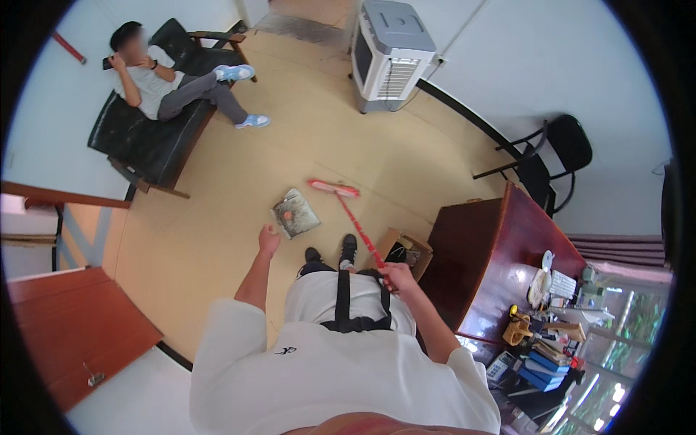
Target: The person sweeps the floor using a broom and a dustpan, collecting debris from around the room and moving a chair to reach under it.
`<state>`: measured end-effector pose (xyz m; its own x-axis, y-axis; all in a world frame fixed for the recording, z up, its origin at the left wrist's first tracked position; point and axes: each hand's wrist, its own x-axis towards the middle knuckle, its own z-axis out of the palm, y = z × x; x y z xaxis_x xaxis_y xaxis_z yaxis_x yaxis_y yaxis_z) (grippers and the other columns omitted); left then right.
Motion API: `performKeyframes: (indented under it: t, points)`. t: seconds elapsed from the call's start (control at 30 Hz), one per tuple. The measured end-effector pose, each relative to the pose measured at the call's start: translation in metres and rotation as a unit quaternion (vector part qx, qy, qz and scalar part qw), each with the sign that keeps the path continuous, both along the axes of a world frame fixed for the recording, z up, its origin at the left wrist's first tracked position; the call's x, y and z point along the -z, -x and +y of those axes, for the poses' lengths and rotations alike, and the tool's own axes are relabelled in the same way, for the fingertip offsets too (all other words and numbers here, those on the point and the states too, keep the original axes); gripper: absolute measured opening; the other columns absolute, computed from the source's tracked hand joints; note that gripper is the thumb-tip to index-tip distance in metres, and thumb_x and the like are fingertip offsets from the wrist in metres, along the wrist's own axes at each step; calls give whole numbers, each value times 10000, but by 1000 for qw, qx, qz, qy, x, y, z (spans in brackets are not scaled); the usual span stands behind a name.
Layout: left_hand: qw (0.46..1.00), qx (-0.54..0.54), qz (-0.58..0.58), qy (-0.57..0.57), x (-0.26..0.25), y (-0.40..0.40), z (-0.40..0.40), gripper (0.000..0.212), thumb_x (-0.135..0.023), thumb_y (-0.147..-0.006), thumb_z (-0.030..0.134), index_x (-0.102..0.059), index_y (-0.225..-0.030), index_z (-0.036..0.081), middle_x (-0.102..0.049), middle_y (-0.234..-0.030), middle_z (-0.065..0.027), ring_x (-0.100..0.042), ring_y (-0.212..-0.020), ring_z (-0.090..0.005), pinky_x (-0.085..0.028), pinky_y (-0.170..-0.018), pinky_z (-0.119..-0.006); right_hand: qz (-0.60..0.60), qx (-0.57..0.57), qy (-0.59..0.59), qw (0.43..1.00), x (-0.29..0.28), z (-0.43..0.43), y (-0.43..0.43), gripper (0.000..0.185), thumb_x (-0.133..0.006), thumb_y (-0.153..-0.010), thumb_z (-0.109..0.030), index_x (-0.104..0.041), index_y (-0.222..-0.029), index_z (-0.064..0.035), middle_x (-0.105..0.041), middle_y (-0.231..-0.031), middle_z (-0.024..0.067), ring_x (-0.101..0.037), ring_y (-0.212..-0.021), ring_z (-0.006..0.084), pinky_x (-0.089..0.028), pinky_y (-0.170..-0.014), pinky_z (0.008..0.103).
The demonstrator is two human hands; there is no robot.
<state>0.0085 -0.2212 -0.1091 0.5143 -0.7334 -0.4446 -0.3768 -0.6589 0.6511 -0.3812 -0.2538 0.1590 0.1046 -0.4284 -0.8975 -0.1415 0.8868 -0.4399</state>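
My right hand (398, 277) is closed around the red handle of a broom (356, 222). The broom's red and white head lies on the floor ahead of my feet, with a thin line of dark debris along its far side. To its left, a worn grey metal dustpan (304, 215) rests on the floor, dirty inside, with a round orange spot or object on it. My left hand (269, 239) is curled just beside the dustpan's near left corner in this view; whether it grips anything is hidden.
At my right stand an open cardboard box (392, 247) and a glossy wooden desk (492, 261) with folders and a calculator. A black chair (535, 168) and an air cooler (389, 60) stand beyond. A person (152, 81) sits on a black sofa (147, 144). A wooden door (81, 331) is at left.
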Motion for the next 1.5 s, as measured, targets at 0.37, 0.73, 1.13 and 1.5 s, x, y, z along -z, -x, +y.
performKeyframes:
  t: [0.37, 0.73, 1.13, 1.5]
  points:
    - [990, 140, 8, -22, 46, -13, -100, 526, -566, -647, 76, -435, -1152, 8, -469, -1116, -221, -435, -1070, -352, -360, -925, -371, 41, 76, -12, 996, -13, 70, -21, 322, -562, -777, -103, -559, -1097, -64, -434, -552, -60, -369, -441, 39, -247, -400, 180]
    - [972, 178, -85, -124, 17, -21, -32, 240, -626, -735, 249, -588, -899, 77, -581, -883, -161, -555, -833, -327, -453, -728, -404, -20, 178, -26, 983, -4, 64, -2, 226, -532, -779, -137, -535, -999, -87, -387, -486, -33, -334, -372, 62, -222, -333, 208]
    - [999, 13, -18, -25, -21, -26, 5, 203, -521, -816, 188, -518, -711, 14, -549, -658, -85, -538, -529, -151, -438, -476, -303, -140, 393, 67, 906, 18, -78, 94, 189, -516, -779, -141, -376, -653, -128, -339, -490, -36, -300, -358, 58, -179, -297, 196]
    - [978, -201, -43, -34, -98, 26, -53, 218, -437, -872, 192, -457, -866, -25, -536, -721, -98, -501, -520, -164, -399, -432, -261, 137, 315, 188, 920, 127, -294, 287, 134, -509, -742, -112, -467, -643, -32, -438, -465, 46, -405, -341, 137, -263, -301, 287]
